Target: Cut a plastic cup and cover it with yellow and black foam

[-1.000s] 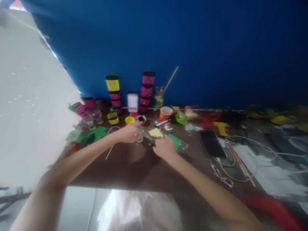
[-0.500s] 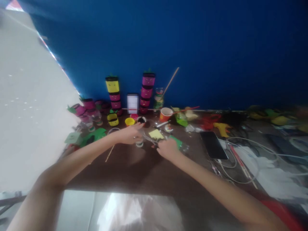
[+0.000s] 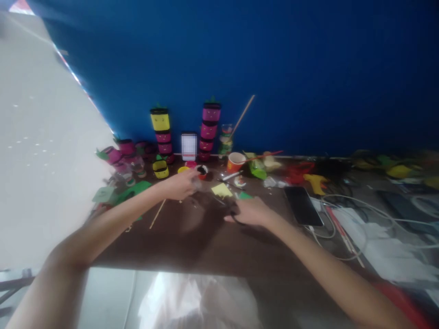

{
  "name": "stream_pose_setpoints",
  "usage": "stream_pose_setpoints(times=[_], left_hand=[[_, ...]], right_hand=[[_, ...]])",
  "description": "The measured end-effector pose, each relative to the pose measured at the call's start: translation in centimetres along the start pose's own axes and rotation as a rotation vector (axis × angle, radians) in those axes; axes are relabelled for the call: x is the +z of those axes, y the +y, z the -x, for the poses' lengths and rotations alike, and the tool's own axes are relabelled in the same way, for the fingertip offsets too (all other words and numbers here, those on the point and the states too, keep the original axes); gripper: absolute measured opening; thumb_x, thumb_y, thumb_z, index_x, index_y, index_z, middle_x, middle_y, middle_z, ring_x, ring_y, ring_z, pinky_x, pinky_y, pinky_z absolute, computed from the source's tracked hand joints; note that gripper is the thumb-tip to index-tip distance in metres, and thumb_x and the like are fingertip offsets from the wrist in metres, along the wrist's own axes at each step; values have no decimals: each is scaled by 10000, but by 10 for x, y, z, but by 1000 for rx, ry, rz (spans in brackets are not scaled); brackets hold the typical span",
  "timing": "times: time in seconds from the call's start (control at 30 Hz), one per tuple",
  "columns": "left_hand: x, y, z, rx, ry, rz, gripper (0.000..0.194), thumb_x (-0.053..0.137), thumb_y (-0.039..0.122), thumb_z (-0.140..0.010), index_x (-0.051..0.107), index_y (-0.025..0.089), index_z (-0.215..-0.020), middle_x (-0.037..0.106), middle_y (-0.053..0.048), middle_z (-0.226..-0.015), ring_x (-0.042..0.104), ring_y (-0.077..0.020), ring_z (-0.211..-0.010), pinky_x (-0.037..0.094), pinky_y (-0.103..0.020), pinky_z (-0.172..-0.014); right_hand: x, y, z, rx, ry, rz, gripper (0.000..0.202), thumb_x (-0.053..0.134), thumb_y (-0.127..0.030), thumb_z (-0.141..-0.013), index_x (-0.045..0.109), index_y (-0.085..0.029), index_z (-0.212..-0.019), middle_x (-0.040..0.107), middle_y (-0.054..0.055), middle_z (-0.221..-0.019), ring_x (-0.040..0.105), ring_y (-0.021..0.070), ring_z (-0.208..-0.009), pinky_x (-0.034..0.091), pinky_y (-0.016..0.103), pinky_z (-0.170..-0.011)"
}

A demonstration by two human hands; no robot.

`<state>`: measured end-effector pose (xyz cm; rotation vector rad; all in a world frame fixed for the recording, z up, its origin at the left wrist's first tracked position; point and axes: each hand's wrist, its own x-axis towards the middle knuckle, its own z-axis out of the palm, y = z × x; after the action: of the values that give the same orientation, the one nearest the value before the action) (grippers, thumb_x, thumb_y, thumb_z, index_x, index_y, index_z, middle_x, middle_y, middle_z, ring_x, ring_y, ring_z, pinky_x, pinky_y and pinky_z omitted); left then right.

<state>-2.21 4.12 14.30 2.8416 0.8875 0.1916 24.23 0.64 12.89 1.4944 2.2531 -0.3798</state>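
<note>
One pair of dark-handled scissors (image 3: 233, 213) was pinched in the right hand (image 3: 254, 211), below yellow paper (image 3: 222, 190) — moving them called for blade clearance. The left hand (image 3: 180, 184), near a small cup (image 3: 202, 176) — grip unclear.

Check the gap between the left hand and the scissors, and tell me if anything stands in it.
Nothing visible stands there: bare tabletop shows between the left hand and the scissors in the right hand. The yellow paper lies just past the gap, on its far side. Blur could hide small scraps.
</note>
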Motion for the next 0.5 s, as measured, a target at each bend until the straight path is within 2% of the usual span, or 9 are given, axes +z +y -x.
stream_pose_setpoints(times=[0.03, 0.13, 0.2, 0.27, 0.33, 0.4, 0.5], left_hand=[[-2, -3, 4, 32, -10, -18, 222, 547, 189, -794, 653, 147, -604, 489, -132, -1301, 430, -290, -1214, 364, -434, -1014], [-6, -9, 12, -26, 18, -33, 174, 594, 299, -794, 711, 180, -746, 383, -131, -1379, 350, -318, -1267, 320, -496, -1029], [-7, -12, 14, -83, 11, -25, 177, 621, 346, -775, 724, 203, -795, 412, -126, -1338, 369, -319, -1245, 362, -477, -993], [-6, -14, 13, -99, -39, 24, 188, 609, 347, -787, 727, 202, -804, 485, -121, -1249, 444, -283, -1181, 424, -394, -929], [-5, -17, 12, -69, -116, 103, 199, 571, 321, -819, 723, 194, -799, 567, -103, -1130, 514, -232, -1106, 453, -309, -868], [-5, -20, 11, -39, -165, 166, 193, 554, 291, -830, 717, 195, -794, 616, -81, -1062, 529, -210, -1103, 453, -276, -862], [-6, -22, 13, -66, -170, 193, 147, 573, 246, -808, 713, 200, -811, 590, -65, -1194, 495, -213, -1177, 427, -281, -928]], right_hand=[[2, 5, 2, -32, -2, -25, 529, 479, -677, -723, 667, -207, -878, 693, 110, -900, 651, 279, -835, 456, 344, -673], [10, 17, 4, -51, 28, -116, 466, 478, -654, -741, 643, -229, -837, 684, 69, -844, 640, 237, -749, 431, 290, -600], [17, 20, 3, -24, 63, -167, 472, 461, -660, -752, 626, -223, -813, 675, 58, -799, 627, 218, -702, 410, 269, -565], [23, 21, 0, 3, 98, -208, 477, 435, -660, -771, 611, -217, -786, 669, 51, -773, 617, 202, -680, 395, 258, -550], [29, 21, -4, 7, 128, -229, 475, 425, -652, -783, 604, -212, -773, 667, 48, -758, 611, 192, -666, 385, 252, -543], [33, 20, -6, -15, 145, -213, 467, 455, -650, -769, 604, -208, -772, 669, 53, -753, 613, 196, -670, 380, 253, -541], [35, 16, -8, -50, 172, -135, 461, 512, -650, -732, 615, -203, -775, 683, 76, -780, 631, 230, -726, 387, 264, -563]])
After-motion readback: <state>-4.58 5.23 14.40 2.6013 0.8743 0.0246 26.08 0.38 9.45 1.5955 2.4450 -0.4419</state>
